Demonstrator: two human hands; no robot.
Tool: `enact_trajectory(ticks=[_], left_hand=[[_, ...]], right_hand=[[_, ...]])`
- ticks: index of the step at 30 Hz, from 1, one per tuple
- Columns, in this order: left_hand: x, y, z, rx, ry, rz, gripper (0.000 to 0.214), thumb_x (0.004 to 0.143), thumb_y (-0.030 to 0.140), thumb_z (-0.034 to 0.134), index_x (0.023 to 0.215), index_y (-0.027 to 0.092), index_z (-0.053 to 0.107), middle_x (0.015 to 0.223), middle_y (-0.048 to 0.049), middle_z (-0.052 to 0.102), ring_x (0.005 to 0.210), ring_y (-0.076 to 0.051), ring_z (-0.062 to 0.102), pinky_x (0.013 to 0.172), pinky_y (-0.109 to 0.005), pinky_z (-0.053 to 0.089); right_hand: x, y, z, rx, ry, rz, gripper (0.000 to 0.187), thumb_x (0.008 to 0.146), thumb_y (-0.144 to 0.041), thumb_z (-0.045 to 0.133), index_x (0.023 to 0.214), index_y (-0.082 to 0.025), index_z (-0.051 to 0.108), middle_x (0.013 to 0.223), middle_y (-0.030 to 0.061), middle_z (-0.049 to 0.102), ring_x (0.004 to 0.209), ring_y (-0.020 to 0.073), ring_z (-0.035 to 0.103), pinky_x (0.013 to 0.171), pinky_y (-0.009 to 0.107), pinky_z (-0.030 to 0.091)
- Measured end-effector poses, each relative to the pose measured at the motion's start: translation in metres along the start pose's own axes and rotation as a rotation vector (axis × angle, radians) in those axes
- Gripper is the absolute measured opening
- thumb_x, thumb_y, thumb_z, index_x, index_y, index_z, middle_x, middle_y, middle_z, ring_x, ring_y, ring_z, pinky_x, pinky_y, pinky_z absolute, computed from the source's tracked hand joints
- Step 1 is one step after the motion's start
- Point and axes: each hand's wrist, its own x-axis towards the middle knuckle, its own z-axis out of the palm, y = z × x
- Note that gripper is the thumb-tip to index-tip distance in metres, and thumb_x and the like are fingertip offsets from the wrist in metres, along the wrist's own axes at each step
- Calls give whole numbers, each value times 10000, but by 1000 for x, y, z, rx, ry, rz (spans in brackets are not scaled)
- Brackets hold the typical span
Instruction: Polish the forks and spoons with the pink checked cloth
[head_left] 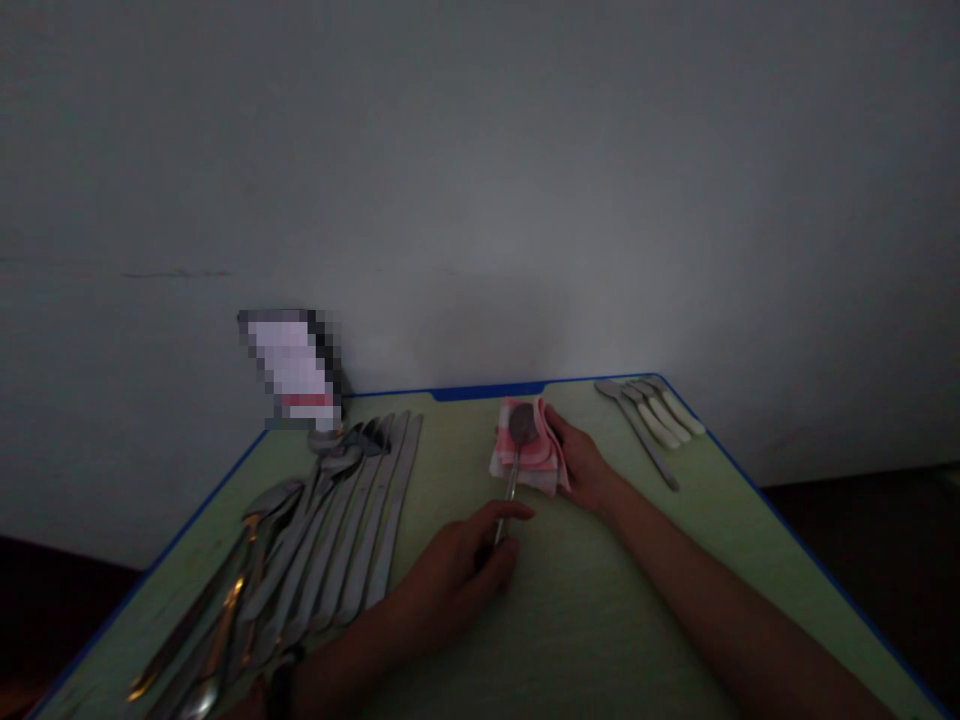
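Observation:
Between my hands is a metal spoon, its bowl lying against a folded pink and white cloth. My left hand grips the spoon's handle between thumb and fingers, with the bowl pointing away from me. The cloth is in my right hand, whose thumb and fingers close on its right side; part of that hand is hidden behind the cloth. Left of my left hand lies a row of several knives, with spoons beside them, some with gold-coloured handles.
A light green table with a blue edge stands against a grey wall. At the back right lie several spoons with white handles and one long metal spoon. A pixelated upright device stands at the back left.

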Motion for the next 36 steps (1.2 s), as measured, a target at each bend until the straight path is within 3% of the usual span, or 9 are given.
enact_trajectory(ticks=[36], left_hand=[[0, -1, -1, 38, -36, 19, 285, 901, 246, 396, 1175, 210, 465, 594, 71, 523, 541, -98, 483, 531, -206, 341]], right_hand=[[3, 2, -5, -46, -21, 12, 375, 857, -458, 451, 886, -147, 656, 728, 60, 701, 817, 192, 660, 783, 332, 503]])
